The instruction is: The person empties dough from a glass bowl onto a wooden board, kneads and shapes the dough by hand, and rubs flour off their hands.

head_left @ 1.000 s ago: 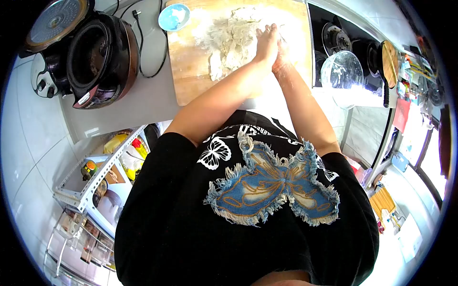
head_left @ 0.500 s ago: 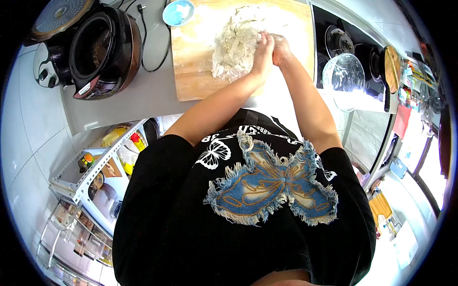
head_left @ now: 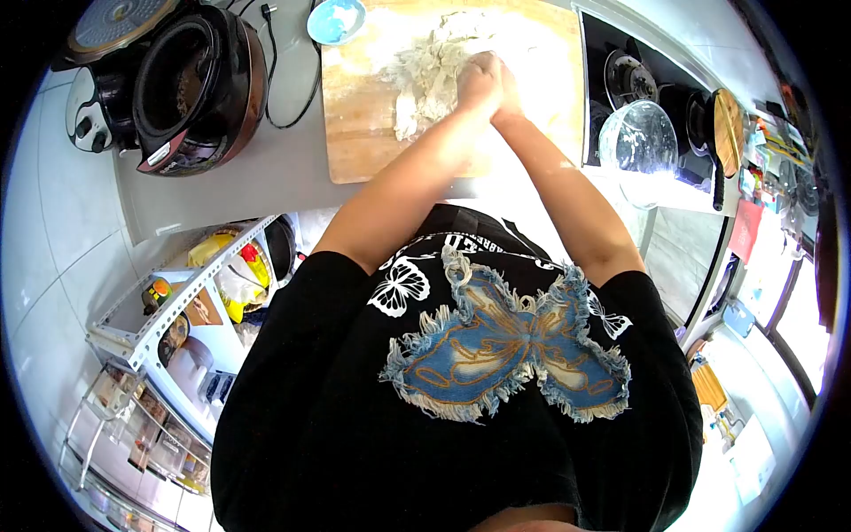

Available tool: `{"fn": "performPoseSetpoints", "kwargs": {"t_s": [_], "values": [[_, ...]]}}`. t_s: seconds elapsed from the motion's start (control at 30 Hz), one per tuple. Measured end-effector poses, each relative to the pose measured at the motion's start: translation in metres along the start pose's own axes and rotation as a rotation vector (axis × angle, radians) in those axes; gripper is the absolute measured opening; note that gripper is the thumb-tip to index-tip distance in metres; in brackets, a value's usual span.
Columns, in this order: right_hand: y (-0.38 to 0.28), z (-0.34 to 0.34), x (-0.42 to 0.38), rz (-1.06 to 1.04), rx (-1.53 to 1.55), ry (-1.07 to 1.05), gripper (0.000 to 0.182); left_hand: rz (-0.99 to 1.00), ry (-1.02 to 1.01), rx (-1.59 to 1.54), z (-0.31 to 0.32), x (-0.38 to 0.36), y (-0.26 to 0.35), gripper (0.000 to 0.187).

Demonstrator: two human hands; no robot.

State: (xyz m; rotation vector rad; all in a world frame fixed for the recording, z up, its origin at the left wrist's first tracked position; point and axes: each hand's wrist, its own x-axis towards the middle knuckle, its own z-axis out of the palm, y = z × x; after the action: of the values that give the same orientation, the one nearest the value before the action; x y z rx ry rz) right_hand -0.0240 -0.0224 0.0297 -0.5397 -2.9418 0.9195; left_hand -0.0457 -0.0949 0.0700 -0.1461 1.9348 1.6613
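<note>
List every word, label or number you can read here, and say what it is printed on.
None can be read for certain.
White lettering on the black shirt: partly hidden by folds, unreadable.
Label on the rice cooker: too small.
Labels on the bottles on the shelf: blurred.
The hands on the dough carry no text.

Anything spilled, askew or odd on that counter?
Flour is spread across the wooden board around the ragged dough under both hands; normal for kneading. The rice cooker stands with its lid up. Nothing else stands out.

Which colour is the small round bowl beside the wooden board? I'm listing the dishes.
Light blue; the small round bowl shows best in the head view.
</note>
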Motion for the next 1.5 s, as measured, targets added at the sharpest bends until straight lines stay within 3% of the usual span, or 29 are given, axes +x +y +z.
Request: {"fn": "performPoseSetpoints", "kwargs": {"t_s": [0.03, 0.13, 0.2, 0.23, 0.3, 0.33, 0.37, 0.43, 0.47, 0.5, 0.57, 0.6, 0.63, 0.7, 0.77, 0.83, 0.87, 0.9, 0.93, 1.03, 1.13, 1.17, 1.23, 1.3, 1.4, 1.43, 1.5], "values": [[-0.017, -0.006, -0.014, 0.017, 0.22, 0.079, 0.029, -0.066, 0.092, -0.16, 0.005, 0.015, -0.008, 0.045], [-0.019, 0.01, -0.022, -0.092, 0.373, 0.211, 0.036, -0.056, -0.032, -0.355, -0.007, 0.027, -0.012, 0.037], [-0.032, 0.003, -0.031, 0.253, 1.604, 0.066, 0.045, -0.167, -0.274, -0.523, -0.018, 0.036, -0.007, 0.027], [-0.039, -0.003, -0.033, 0.254, 1.604, 0.066, 0.045, -0.167, -0.274, -0.523, -0.022, 0.035, -0.001, 0.027], [-0.047, -0.011, -0.036, 0.366, 1.943, 0.069, 0.048, -0.23, -0.315, -0.779, -0.024, 0.033, 0.003, 0.025], [-0.049, -0.01, -0.035, 0.402, 2.05, 0.201, 0.046, -0.202, -0.444, -0.957, -0.02, 0.039, -0.001, 0.034], [-0.051, -0.011, -0.039, 0.403, 2.051, 0.2, 0.046, -0.202, -0.443, -0.956, -0.022, 0.05, -0.007, 0.034], [-0.065, -0.024, -0.051, 0.615, 1.974, 0.228, 0.04, -0.309, -0.955, -1.326, -0.036, 0.055, 0.001, 0.04], [-0.05, -0.016, -0.053, 0.436, 1.746, 0.188, 0.036, -0.341, -0.52, -1.084, -0.024, 0.049, 0.002, 0.043], [-0.047, -0.018, -0.056, 0.445, 1.745, 0.189, 0.036, -0.35, -0.517, -1.084, -0.02, 0.051, -0.004, 0.043], [-0.045, -0.02, -0.051, 0.034, 0.532, 0.165, 0.038, -0.392, -0.33, -1.138, -0.013, 0.069, -0.011, 0.041], [-0.042, -0.016, -0.048, -0.184, 0.404, 0.326, 0.041, -0.444, -0.072, -1.0, -0.017, 0.035, 0.032, 0.039], [-0.027, -0.012, -0.045, -0.181, 0.403, 0.322, 0.041, -0.448, -0.07, -1.0, -0.013, 0.035, 0.03, 0.039], [0.002, -0.014, -0.037, -0.503, 0.042, 0.278, 0.044, -0.402, 0.118, -0.994, -0.002, 0.046, 0.028, 0.037], [0.003, -0.012, -0.026, -0.472, 0.033, 0.247, 0.045, -0.396, 0.109, -0.904, -0.004, 0.051, 0.018, 0.035], [-0.01, -0.023, -0.014, -0.164, 0.318, 0.151, 0.049, -0.317, -0.109, -0.713, 0.0, 0.026, 0.017, 0.048], [0.03, 0.009, 0.005, -0.337, 0.132, 0.312, 0.041, -0.406, 0.007, -0.639, 0.0, 0.003, 0.039, 0.058], [0.026, 0.007, 0.007, -0.34, 0.135, 0.314, 0.041, -0.388, -0.045, -0.542, 0.004, 0.002, 0.035, 0.065], [0.01, -0.004, 0.007, -0.099, 0.558, 0.206, 0.038, -0.337, -0.095, -0.402, 0.003, -0.017, 0.047, 0.068], [-0.039, -0.051, -0.004, 0.518, 1.361, -0.001, 0.048, -0.192, -0.136, -0.23, 0.014, -0.021, 0.043, 0.073], [-0.052, -0.059, -0.01, 0.59, 1.566, -0.054, 0.051, 0.111, -0.102, -0.129, 0.021, 0.004, 0.027, 0.078], [-0.057, -0.059, -0.014, 0.65, 1.54, -0.062, 0.056, -0.072, -0.165, -0.505, 0.014, 0.006, 0.022, 0.081], [-0.05, -0.036, -0.025, 0.563, 1.512, -0.024, 0.055, -0.079, -0.355, -0.57, 0.0, 0.039, 0.013, 0.082], [-0.05, -0.036, -0.034, 0.468, 1.502, -0.136, 0.06, -0.048, -0.403, -0.591, 0.001, 0.052, -0.004, 0.082], [-0.057, -0.052, -0.02, 0.632, 1.596, -0.041, 0.067, 0.111, -0.174, -0.114, 0.017, 0.024, -0.002, 0.081], [-0.036, -0.042, -0.002, 0.54, 1.679, -0.048, 0.065, 0.255, -0.169, 0.004, 0.024, 0.012, -0.004, 0.079], [-0.008, -0.04, 0.003, 0.333, 1.611, -0.046, 0.07, 0.294, -0.162, 0.086, 0.021, 0.014, -0.005, 0.076]]}}
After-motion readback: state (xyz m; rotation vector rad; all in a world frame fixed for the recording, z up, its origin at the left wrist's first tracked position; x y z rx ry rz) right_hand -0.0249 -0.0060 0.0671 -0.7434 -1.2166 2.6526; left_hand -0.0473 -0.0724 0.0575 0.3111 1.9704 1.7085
